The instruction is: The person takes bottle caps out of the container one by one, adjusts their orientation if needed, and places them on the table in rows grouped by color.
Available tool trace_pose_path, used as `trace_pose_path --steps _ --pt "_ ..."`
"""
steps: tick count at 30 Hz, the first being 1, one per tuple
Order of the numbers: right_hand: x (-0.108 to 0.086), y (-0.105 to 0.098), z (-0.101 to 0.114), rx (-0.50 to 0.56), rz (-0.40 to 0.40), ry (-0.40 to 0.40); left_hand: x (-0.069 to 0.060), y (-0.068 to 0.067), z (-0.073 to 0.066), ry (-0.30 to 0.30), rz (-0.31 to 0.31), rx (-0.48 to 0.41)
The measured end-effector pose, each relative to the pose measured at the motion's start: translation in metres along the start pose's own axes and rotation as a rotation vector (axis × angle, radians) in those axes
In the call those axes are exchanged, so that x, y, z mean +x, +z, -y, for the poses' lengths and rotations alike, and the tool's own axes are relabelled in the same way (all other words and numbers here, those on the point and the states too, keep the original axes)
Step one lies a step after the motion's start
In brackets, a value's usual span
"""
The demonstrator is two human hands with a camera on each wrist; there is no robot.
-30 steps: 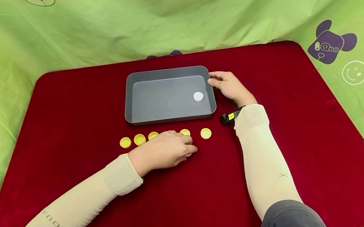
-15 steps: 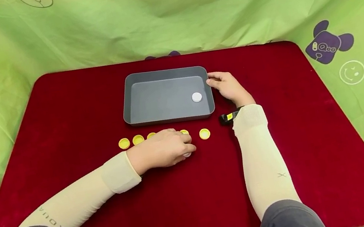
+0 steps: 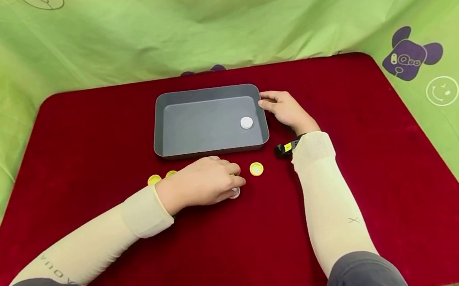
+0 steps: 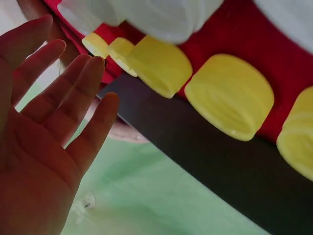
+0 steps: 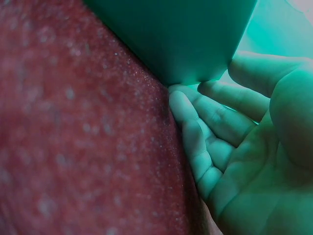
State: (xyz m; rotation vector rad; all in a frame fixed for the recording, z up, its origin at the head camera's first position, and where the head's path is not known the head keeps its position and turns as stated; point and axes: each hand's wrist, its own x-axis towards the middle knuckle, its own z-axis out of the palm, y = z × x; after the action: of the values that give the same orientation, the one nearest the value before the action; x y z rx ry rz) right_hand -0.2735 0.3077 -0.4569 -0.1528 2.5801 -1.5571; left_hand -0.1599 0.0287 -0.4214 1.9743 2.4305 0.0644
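My left hand (image 3: 204, 181) hovers low over the row of yellow caps (image 3: 154, 180), hiding some of them. In the left wrist view its fingers are loosely bent with nothing between them. A white cap (image 3: 235, 192) lies by its fingertips on the red cloth. More white caps (image 4: 164, 17) stand in front of the yellow caps (image 4: 230, 95) in that view. My right hand (image 3: 290, 110) holds the right wall of the grey tray (image 3: 212, 151), thumb at the rim and fingers against the outside. One white cap (image 3: 246, 122) lies inside the tray, near its right end.
A yellow cap (image 3: 256, 169) lies right of my left hand, below the tray's right end. Red cloth covers the table (image 3: 399, 175). A green printed curtain (image 3: 279, 3) hangs behind and at both sides. A black strap device (image 3: 283, 149) sits at my right wrist.
My left hand has risen slightly and moved toward the tray, covering more of the yellow caps. The white cap at its fingertips shows more. The right hand and tray have stayed put.
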Motion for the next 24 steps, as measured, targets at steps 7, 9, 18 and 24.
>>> trace_pose_path --steps 7,9,18,24 --pt "0.002 0.002 0.002 0.008 0.010 -0.005 0.005 -0.010 0.008 -0.002 -0.052 0.013" --pt "0.003 0.003 0.002 0.010 0.009 -0.002 0.006 -0.012 0.011 0.000 -0.091 0.020" --pt "0.008 0.002 0.003 -0.007 0.006 -0.013 0.013 -0.018 0.028 -0.044 -0.159 0.060" --pt "0.007 -0.002 0.003 -0.027 -0.001 -0.005 0.023 -0.022 0.041 -0.112 -0.136 0.022"
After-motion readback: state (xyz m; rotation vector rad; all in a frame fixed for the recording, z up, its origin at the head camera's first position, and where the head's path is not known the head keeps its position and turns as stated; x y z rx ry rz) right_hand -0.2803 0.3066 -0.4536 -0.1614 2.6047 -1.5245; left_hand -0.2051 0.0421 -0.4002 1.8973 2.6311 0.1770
